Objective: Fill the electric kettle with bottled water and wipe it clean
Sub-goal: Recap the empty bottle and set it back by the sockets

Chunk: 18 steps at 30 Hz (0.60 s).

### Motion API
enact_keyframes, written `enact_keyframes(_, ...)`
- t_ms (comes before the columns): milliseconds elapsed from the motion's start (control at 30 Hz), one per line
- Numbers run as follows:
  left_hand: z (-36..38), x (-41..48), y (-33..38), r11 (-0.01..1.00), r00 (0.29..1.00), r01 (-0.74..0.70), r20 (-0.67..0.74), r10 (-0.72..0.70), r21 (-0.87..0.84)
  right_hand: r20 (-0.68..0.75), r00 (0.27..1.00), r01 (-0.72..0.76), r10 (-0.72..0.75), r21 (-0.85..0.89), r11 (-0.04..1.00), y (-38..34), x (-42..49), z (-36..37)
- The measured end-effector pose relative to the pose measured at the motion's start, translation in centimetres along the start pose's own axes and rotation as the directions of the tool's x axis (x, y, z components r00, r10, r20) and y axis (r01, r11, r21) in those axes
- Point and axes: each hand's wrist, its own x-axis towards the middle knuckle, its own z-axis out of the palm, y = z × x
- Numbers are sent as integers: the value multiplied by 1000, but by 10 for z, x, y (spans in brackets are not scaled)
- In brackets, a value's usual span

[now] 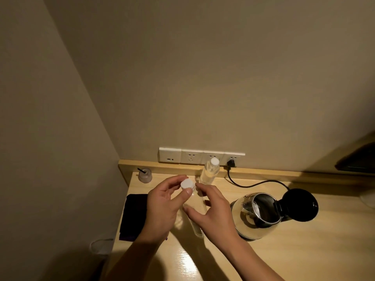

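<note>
A clear water bottle (196, 224) stands on the wooden table (284, 252) in front of me. My left hand (162, 207) pinches its white cap (187, 184) between thumb and fingers. My right hand (215, 211) wraps loosely round the bottle's upper body. A second capped bottle (209, 171) stands behind, near the wall. To the right sits the glass and steel electric kettle (257, 214) with its black lid (300, 204) flipped open. A dark cloth (132, 216) lies flat at the table's left edge, partly under my left wrist.
A row of wall sockets (200, 156) runs above the back ledge, with the kettle's black cord (253, 184) plugged into the right one. A small glass jar with a stick (145, 175) stands at the back left. A dark object (357, 159) is at far right.
</note>
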Motion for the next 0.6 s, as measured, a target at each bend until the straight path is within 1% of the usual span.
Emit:
enact_keyframes(67, 5, 0, -1, 1000, 1000, 10, -24, -10, 6, -15, 1000, 3, -2, 24, 1000, -3, 0, -1)
enact_keyframes(133, 3, 3, 1, 1000, 1000, 19, 22, -18, -21, 10, 1000, 1, -2, 87, 996, -5, 2, -6)
enact_keyframes(167, -1, 7, 3, 999, 996, 25, 82, -21, -47, 50, 999, -5, -2, 135, 991, -6, 3, -11)
enact_keyframes(233, -13, 20, 11, 998, 965, 34, 260, -17, -61, 171, 985, -40, -4, 255, 966, -8, 9, -22)
enact_keyframes(300, -23, 32, 22, 999, 908, -25, 418, 12, 26, 254, 967, -69, -20, 338, 939, -11, 14, -29)
enact_keyframes(333, -24, 36, 28, 993, 882, -80, 471, 29, 88, 253, 967, -68, -22, 340, 938, -12, 16, -31)
enact_keyframes(367, -23, 39, 32, 979, 868, -126, 495, 31, 160, 226, 974, -55, -20, 319, 946, -13, 18, -32)
enact_keyframes(400, -20, 40, 37, 956, 877, -156, 481, 19, 248, 179, 984, -28, -21, 267, 963, -14, 20, -32)
enact_keyframes(433, -15, 40, 41, 920, 903, -179, 429, 13, 349, 127, 992, 3, -29, 199, 980, -14, 21, -31)
enact_keyframes(500, -3, 37, 45, 819, 965, -206, 251, 79, 536, 31, 999, 40, -43, 85, 996, -15, 21, -28)
enact_keyframes(533, 3, 36, 45, 779, 976, -207, 180, 122, 592, 0, 999, 48, -48, 46, 998, -15, 21, -27)
enact_keyframes(567, 8, 34, 46, 760, 978, -210, 142, 155, 615, -19, 998, 58, -58, 9, 998, -15, 21, -25)
enact_keyframes(600, 10, 34, 46, 757, 975, -224, 135, 179, 614, -23, 998, 66, -66, -21, 998, -15, 21, -24)
